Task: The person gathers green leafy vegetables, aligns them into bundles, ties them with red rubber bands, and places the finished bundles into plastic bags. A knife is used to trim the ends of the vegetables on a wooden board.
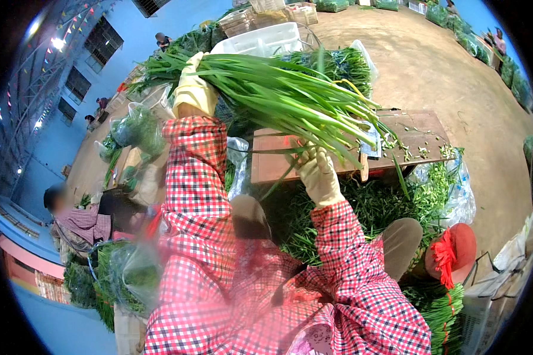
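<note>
My left hand (194,82), in a cream rubber glove, grips a large bunch of long green leafy stalks (266,84) near their leaf ends and holds it up. The pale cut ends point right, above a low brown wooden table (275,164). Below the bunch is my gloved right hand (317,171), its fingers raised at the table's front edge. Loose green leaves (279,181) run out to the left from between its thumb and fingers. To its right, a wooden-handled tool (364,166) lies at the table edge, its blade partly hidden by the stalks.
Chopped stalk ends (419,148) are scattered over the table's right side. Leaf trimmings (364,199) lie under it, beside a clear plastic bag (459,195). A white plastic crate (266,37) stands behind. A red stool (464,246) is at my right, and a seated person (80,222) at my left.
</note>
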`<state>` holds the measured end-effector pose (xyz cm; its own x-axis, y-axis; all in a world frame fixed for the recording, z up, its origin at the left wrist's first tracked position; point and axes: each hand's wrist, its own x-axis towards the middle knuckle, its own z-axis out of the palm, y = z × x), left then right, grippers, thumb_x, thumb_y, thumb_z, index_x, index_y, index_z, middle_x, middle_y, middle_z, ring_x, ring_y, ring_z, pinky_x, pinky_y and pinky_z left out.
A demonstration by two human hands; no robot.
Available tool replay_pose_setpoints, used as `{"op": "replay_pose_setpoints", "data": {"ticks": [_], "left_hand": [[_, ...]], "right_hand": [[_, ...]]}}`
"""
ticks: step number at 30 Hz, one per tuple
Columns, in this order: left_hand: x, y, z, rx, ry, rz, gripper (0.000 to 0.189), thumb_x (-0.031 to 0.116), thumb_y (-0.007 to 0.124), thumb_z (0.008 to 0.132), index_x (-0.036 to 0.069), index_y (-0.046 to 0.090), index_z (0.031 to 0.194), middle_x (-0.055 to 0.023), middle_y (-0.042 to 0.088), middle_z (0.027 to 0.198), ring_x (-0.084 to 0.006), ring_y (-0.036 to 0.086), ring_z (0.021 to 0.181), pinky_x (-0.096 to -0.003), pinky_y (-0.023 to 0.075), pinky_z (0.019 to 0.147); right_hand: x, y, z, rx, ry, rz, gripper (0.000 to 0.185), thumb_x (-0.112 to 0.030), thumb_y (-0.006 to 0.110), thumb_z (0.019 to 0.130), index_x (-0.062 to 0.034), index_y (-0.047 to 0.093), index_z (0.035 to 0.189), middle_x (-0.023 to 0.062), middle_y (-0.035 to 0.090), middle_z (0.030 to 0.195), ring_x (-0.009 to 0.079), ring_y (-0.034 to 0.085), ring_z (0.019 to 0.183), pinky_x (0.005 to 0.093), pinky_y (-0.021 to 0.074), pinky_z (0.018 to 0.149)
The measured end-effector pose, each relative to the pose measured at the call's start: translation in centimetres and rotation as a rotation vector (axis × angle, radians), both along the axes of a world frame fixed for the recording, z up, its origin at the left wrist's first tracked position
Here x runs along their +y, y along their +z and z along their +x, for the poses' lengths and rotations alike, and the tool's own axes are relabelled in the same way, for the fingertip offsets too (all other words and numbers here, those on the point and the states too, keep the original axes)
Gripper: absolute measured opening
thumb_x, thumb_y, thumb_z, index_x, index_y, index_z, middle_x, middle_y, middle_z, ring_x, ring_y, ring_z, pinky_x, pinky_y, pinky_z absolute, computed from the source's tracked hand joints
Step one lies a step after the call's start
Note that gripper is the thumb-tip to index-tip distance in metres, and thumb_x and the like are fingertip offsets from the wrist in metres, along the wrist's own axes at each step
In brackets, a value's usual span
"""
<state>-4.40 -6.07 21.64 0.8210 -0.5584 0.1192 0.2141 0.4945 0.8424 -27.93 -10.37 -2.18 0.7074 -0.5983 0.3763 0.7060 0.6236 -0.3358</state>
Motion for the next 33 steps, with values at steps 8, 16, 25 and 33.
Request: {"op": "replay_pose_setpoints", "data": {"ticks": [8, 16, 25, 33], "left_hand": [[0.1, -2.0, 1.0, -0.013, -0.042, -0.059, 0.02, 0.025, 0.055, 0.095, 0.009, 0.066, 0.09, -0.0042, 0.068, 0.083, -0.0232, 0.064, 0.076, -0.0398, 0.0536, 0.072], [0.1, -3.9, 5.3, -0.037, -0.115, -0.09, 0.028, 0.024, 0.055, 0.093, 0.002, 0.063, 0.11, -0.0114, 0.068, 0.101, -0.0244, 0.063, 0.088, -0.0385, 0.0533, 0.08], [0.7, -6.1, 7.0, -0.209, -0.202, -0.024, 0.031, 0.029, 0.05, 0.096, 0.004, 0.063, 0.111, -0.009, 0.068, 0.105, -0.0247, 0.062, 0.09, -0.0376, 0.0504, 0.084], [1.8, -3.5, 4.6, -0.002, -0.169, -0.143, 0.012, 0.021, 0.064, 0.089, 0.009, 0.065, 0.085, -0.0034, 0.066, 0.078, -0.0209, 0.063, 0.07, -0.0384, 0.0552, 0.068]], "right_hand": [[3.3, 2.0, 1.3, -0.259, 0.223, 0.418, 0.046, -0.033, 0.061, 0.095, -0.0109, 0.052, 0.134, 0.0096, 0.051, 0.14, 0.027, 0.046, 0.131, 0.0397, 0.0431, 0.103], [0.8, 3.4, -3.0, 0.248, 0.045, -0.083, 0.022, -0.028, 0.05, 0.101, -0.0078, 0.059, 0.099, -0.0072, 0.033, 0.054, 0.006, 0.027, 0.044, 0.0236, 0.0229, 0.046], [2.2, 1.5, -18.0, 0.806, -0.095, -0.327, 0.03, -0.028, 0.055, 0.098, 0.0001, 0.061, 0.089, -0.0047, 0.049, 0.059, 0.0029, 0.035, 0.043, 0.019, 0.0255, 0.041], [1.4, 8.1, -14.0, 0.796, -0.396, -0.7, 0.059, -0.036, 0.063, 0.091, 0.0017, 0.051, 0.133, 0.0115, 0.06, 0.125, 0.0209, 0.056, 0.116, 0.0317, 0.0427, 0.1]]}}
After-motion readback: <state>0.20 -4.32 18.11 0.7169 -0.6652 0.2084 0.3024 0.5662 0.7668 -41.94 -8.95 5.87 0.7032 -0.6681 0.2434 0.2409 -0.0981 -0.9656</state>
